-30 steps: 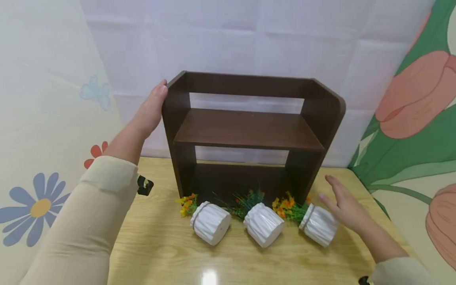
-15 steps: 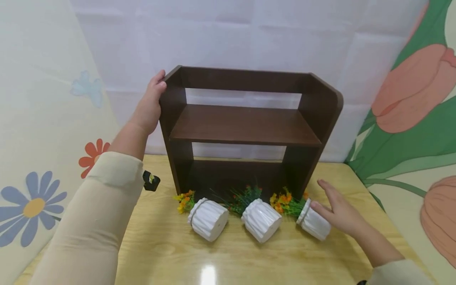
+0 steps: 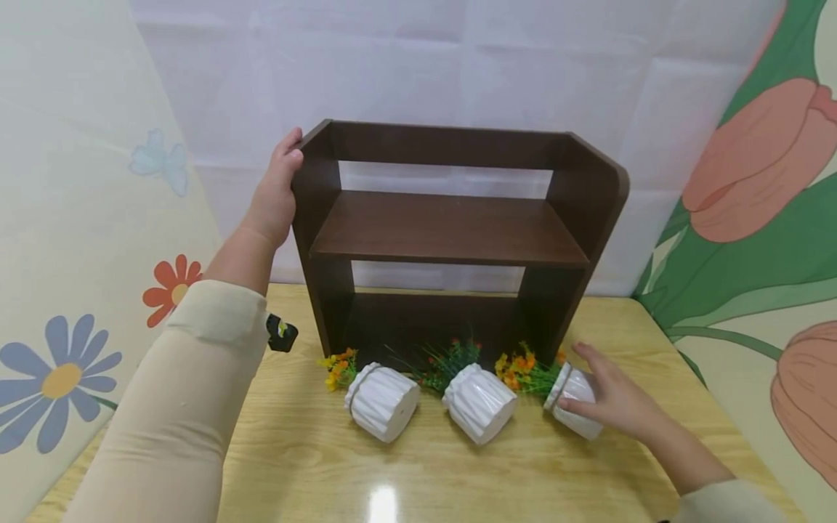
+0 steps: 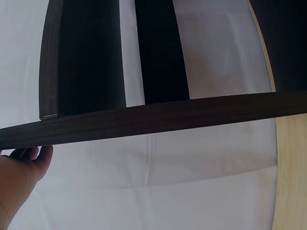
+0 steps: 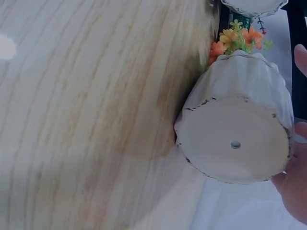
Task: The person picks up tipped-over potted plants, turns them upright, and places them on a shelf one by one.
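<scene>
The rightmost white pot (image 3: 575,402) is lying on its side on the desk (image 3: 405,472), at the right end of a row of three fallen pots, just in front of the right foot of the dark brown shelf (image 3: 451,225). Its long axis is running from near right to far left: the flat bottom is pointing toward the person, and the orange and yellow flowers (image 3: 523,372) are pointing toward the shelf. The right hand (image 3: 617,403) is coming from the near right and is curling its fingers around the pot's body; in the right wrist view the thumb and fingertips are touching the ribbed wall (image 5: 249,76) on the right side. So this hand is much the nearer one.

The middle pot (image 3: 479,403) is lying just beside it on the left, so there is little free room on that side. To the right and near, the desk is open, but its right edge is not far.

The left hand (image 3: 275,196) is well apart, high up, gripping the top left corner of the shelf with the thumb in front. The left pot (image 3: 382,403) is lying below it.
</scene>
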Tool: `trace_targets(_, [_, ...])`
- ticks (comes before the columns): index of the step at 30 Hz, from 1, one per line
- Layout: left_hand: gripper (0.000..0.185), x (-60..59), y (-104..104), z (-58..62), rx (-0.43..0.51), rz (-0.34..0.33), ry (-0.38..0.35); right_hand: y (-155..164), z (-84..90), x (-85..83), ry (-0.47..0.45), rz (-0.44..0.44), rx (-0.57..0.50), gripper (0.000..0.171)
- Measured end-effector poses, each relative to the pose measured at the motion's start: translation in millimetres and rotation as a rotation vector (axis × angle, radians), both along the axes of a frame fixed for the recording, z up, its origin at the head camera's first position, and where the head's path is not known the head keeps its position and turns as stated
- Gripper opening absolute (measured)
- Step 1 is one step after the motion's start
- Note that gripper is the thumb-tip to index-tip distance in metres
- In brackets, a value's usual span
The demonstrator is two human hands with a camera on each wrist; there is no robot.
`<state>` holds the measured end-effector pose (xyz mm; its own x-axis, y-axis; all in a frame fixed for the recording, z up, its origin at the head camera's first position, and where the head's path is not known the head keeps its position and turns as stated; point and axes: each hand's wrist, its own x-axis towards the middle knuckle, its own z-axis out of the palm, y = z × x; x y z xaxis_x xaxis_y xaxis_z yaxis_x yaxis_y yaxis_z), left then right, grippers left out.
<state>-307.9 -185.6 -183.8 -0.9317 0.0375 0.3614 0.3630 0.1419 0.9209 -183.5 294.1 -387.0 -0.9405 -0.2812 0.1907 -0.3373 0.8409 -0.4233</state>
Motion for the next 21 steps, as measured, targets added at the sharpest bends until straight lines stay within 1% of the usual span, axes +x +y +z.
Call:
trace_targets(7, [0.059, 0.8, 0.1, -1.6, 0.06, -0.031, -0.004, 0.3, -6.1, 0.5, -0.009, 0.008, 0.012, 0.097])
trace_targets(16, [0.058, 2.5, 2.3, -2.9, 0.074, -0.029, -0.001, 1.8, -10.6, -0.2, 0.014, 0.054, 0.048, 0.097])
trace_targets(21, [0.057, 3.5, 3.4, -3.2, 0.066, -0.019, -0.001, 1.3, -10.6, 0.2, 0.01, 0.055, 0.092, 0.098])
